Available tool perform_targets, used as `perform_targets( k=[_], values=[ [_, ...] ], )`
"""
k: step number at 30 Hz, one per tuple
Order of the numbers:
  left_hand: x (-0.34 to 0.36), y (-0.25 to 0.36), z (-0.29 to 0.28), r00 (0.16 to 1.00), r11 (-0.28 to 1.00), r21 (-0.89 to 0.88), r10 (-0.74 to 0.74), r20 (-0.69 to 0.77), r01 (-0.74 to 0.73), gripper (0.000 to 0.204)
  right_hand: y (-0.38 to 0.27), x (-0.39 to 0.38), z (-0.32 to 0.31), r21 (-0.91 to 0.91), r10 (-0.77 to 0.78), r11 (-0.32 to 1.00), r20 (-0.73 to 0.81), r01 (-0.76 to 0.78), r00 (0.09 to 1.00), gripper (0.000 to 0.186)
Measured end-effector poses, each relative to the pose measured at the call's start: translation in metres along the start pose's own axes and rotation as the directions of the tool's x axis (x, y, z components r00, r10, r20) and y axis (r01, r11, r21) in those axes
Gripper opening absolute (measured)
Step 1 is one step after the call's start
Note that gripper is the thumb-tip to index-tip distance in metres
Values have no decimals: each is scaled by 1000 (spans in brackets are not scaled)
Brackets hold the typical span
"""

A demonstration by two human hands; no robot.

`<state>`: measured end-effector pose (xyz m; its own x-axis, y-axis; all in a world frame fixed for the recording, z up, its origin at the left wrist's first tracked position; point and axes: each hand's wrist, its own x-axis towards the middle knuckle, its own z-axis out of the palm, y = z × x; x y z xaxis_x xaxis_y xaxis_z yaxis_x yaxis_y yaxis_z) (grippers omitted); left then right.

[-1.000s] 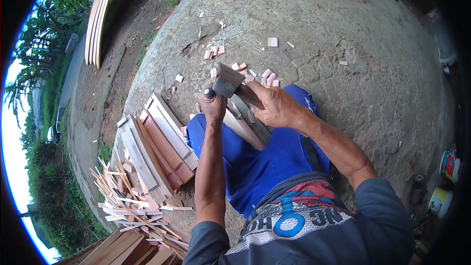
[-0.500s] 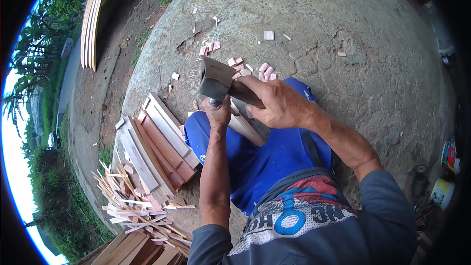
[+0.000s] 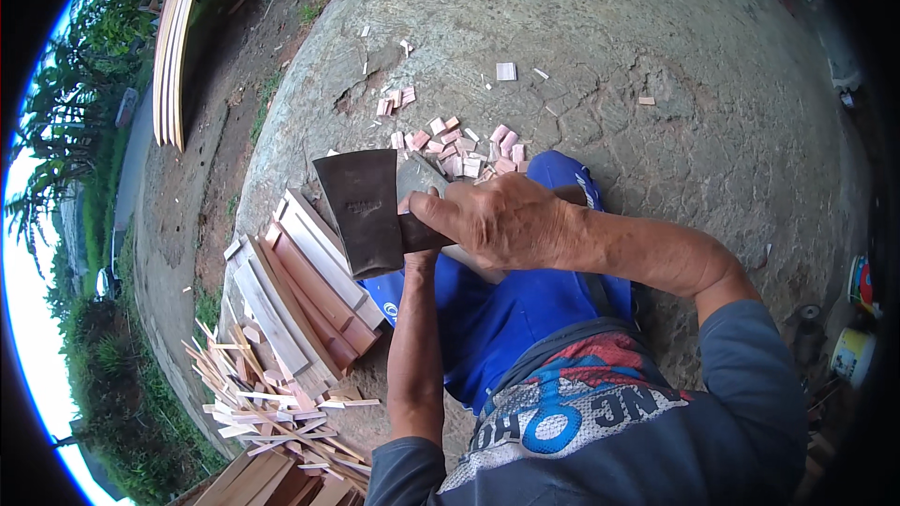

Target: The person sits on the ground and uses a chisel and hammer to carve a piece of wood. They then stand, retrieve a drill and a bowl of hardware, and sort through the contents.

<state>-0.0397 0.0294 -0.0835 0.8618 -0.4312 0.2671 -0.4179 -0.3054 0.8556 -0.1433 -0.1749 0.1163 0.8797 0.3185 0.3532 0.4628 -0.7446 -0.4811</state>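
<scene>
My right hand (image 3: 511,220) is closed round the handle of a hatchet, just behind its head. The dark metal hatchet head (image 3: 361,211) is turned with its broad flat side up and its edge to the left. Beneath it, my left hand (image 3: 420,260) shows little more than the wrist; its fingers and anything in them are hidden behind the hatchet. Under both hands, a pale length of wood (image 3: 469,260) lies between my blue-trousered legs, mostly covered. Small cut wood blocks (image 3: 459,155) are scattered on the concrete just beyond.
Left of my legs lie grooved wooden panels (image 3: 300,290), beside a pile of thin offcuts (image 3: 272,403). More boards (image 3: 253,480) stand at the lower left. Long planks (image 3: 178,47) rest at the far left. A yellow-white tub (image 3: 851,356) stands at the right edge.
The hatchet has turned, its broad side now facing up, and its head has moved left and down over my left hand. The rounded tool end seen in my left fist is now hidden.
</scene>
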Motion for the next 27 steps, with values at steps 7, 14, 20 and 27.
perform_targets(
  k=[7,14,20,27],
  values=[
    [30,24,-6,968,978,14,207,-143,-207,19,30,-12,21,3,255,964,261,-265,931,35],
    [100,35,9,703,805,-585,-469,-535,92,47,33,-58,41,413,543,769,-20,-488,840,47],
    [97,84,-18,941,700,-712,-280,-192,63,40,41,-58,24,508,673,596,105,-621,732,49],
    [78,154,1,979,347,-931,-201,43,113,45,45,-28,27,721,514,555,96,-415,852,47]
  ],
)
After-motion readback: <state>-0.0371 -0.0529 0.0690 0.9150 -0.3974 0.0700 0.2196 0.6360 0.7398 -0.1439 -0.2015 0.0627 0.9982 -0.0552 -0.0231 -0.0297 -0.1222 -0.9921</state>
